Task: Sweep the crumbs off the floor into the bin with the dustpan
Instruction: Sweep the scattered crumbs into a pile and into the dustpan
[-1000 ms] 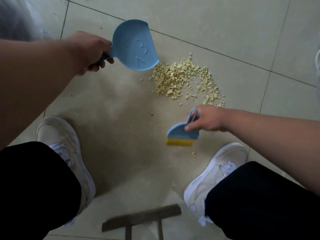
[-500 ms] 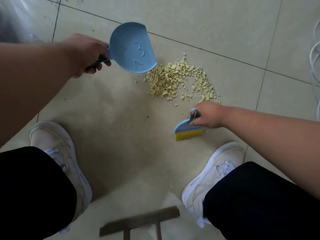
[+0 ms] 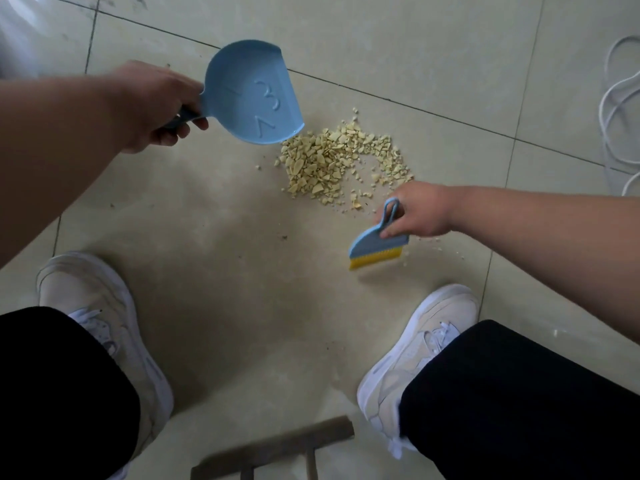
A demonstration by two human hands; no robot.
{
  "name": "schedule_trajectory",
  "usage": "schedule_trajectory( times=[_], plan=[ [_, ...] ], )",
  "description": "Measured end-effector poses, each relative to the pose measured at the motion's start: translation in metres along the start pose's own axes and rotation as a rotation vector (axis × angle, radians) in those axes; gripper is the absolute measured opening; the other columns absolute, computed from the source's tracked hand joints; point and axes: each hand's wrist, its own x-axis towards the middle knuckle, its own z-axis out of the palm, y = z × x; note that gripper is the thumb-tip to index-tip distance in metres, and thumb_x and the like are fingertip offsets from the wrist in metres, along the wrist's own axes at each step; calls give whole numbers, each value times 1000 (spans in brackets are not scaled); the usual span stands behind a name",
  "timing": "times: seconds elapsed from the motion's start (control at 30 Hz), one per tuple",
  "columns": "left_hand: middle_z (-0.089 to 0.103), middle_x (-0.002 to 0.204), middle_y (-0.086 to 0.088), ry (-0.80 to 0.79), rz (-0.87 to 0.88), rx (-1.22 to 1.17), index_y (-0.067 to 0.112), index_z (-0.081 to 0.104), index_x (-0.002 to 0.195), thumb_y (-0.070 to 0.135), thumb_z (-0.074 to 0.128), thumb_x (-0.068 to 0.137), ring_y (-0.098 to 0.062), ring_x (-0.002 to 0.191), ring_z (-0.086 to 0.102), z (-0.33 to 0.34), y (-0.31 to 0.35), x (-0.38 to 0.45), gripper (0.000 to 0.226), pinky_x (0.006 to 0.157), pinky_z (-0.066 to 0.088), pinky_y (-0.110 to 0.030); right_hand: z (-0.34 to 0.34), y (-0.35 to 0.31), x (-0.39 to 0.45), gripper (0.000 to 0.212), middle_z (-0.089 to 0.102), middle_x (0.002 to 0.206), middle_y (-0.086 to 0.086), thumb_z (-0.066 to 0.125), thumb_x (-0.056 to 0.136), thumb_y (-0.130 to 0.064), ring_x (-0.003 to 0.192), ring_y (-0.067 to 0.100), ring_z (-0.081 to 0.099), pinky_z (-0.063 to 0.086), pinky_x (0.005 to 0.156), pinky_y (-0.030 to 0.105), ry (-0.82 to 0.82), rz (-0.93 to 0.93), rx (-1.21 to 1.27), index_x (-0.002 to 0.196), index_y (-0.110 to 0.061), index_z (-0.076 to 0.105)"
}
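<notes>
A pile of pale yellow crumbs [image 3: 332,161] lies on the tiled floor. My left hand [image 3: 152,105] grips the handle of a light blue dustpan [image 3: 252,95], whose front lip sits at the pile's left upper edge. My right hand [image 3: 419,209] holds a small blue brush with yellow bristles [image 3: 377,247] by its looped handle, bristles down on the floor just below and right of the pile. A few stray crumbs [image 3: 440,244] lie to the right of the brush. No bin is in view.
My two white shoes [image 3: 104,327] [image 3: 415,344] stand on the floor below the pile, legs in black trousers. A wooden piece [image 3: 273,448] lies at the bottom edge. White cable [image 3: 620,109] coils at the right edge.
The brush has shifted right and slightly away from my feet. The dustpan lip has come closer to the pile's left edge.
</notes>
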Motion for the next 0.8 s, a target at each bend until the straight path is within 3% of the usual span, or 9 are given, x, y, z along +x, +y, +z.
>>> schedule_trajectory(
  times=[0.1,0.17,0.33,0.53,0.67,0.73,0.8],
  plan=[
    [73,93,-6,-11,-11,7,13,76,117,19,68,98,-17,69,54,1,-4,2,21,67,47,-33,35,15,-16,18,75,96,-6,79,87,-31,90,13,68,55,84,31,-184,9,-84,104,-28,79],
    [72,93,-6,-16,-20,2,14,76,118,18,68,98,-18,68,53,2,-4,2,22,66,44,-33,50,26,-21,19,74,96,-7,78,88,-33,91,14,67,54,85,31,-200,30,-122,106,-28,78],
    [73,90,-8,-16,-31,-15,10,77,113,17,67,93,-19,64,51,2,-6,3,22,60,41,-32,37,46,-15,20,76,98,-1,79,88,-32,94,19,69,56,87,36,-54,83,-86,106,-24,79],
    [71,90,-8,-28,-24,-18,12,77,118,15,68,95,-20,63,50,7,-4,3,24,62,41,-31,-23,43,-3,20,73,97,0,79,89,-24,93,17,64,41,78,24,262,70,-24,108,-20,80],
    [72,91,-9,-58,-29,-24,11,77,118,17,68,95,-19,63,50,9,-7,7,26,61,41,-33,-39,37,-2,19,71,96,-1,79,88,-25,95,18,65,44,80,25,292,96,26,107,-21,79],
    [72,89,-9,-60,-32,-32,10,77,119,18,69,95,-19,63,50,10,-7,9,27,60,40,-33,-34,38,-9,15,75,98,4,81,87,-26,91,21,67,51,79,29,307,157,111,101,-22,78],
    [72,89,-8,-61,-35,-52,8,74,119,21,68,97,-20,63,50,13,-3,10,27,60,39,-32,-19,47,-20,11,76,96,10,83,86,-26,85,22,68,54,78,32,384,269,376,93,-20,76]
  ],
)
